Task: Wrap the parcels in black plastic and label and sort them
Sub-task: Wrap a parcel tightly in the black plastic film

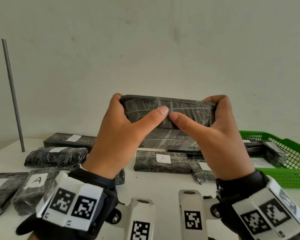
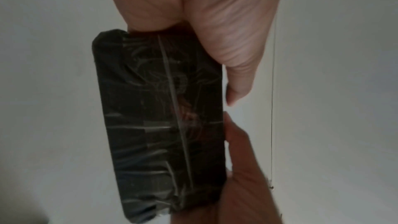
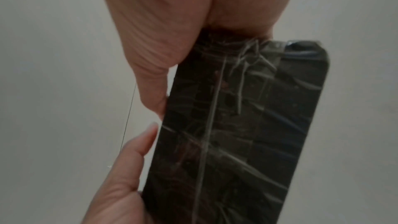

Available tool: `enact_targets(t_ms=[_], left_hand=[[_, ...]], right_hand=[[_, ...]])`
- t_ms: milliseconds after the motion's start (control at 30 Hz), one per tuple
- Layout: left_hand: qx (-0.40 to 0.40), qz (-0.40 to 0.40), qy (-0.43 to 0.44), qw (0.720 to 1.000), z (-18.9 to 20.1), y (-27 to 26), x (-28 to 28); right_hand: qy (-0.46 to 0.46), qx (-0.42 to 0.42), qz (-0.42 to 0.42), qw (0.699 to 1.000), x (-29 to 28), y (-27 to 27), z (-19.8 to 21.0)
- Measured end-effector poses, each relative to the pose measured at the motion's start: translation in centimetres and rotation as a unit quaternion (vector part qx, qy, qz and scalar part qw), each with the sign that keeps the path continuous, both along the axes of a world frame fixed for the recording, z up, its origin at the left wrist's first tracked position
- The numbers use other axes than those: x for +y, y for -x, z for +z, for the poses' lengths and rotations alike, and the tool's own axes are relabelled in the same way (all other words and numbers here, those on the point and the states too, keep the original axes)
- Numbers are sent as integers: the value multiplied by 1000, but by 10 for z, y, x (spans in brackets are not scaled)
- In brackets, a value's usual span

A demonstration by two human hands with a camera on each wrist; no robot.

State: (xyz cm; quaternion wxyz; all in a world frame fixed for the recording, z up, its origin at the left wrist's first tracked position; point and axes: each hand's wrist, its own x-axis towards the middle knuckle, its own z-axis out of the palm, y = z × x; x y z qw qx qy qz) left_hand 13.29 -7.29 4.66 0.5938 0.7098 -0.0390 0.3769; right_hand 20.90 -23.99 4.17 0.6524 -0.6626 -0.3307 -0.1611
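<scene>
A wrapped parcel (image 1: 168, 110) with no label seen is held up by the left hand (image 1: 121, 135) and right hand (image 1: 220, 135). Labelled parcels (image 1: 161, 161) are laid on the desk (image 1: 163, 189).

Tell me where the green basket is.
In the head view, the green basket sits on the table's right edge, just beyond the right hand, with wrapped parcels inside it.

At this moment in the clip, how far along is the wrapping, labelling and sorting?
Done: several wrapped parcels lie on the table, one labelled A, and a few sit in the green basket. In hand: the left hand and right hand grip a wrapped parcel with no label visible. Left: labelling and sorting it.
</scene>
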Motion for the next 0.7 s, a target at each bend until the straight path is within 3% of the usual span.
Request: enact_targets(t_ms=[400,600,700], left_hand=[[-22,6,-19,1000,-3,1,-10],[7,-27,20,999,-7,-3,-1],[-2,11,71,997,1,0,-3]], right_hand=[[-79,10,-40,996,-1,6,6],[-37,34,-35,998,-1,7,7],[-46,51,-2,998,0,3,2]])
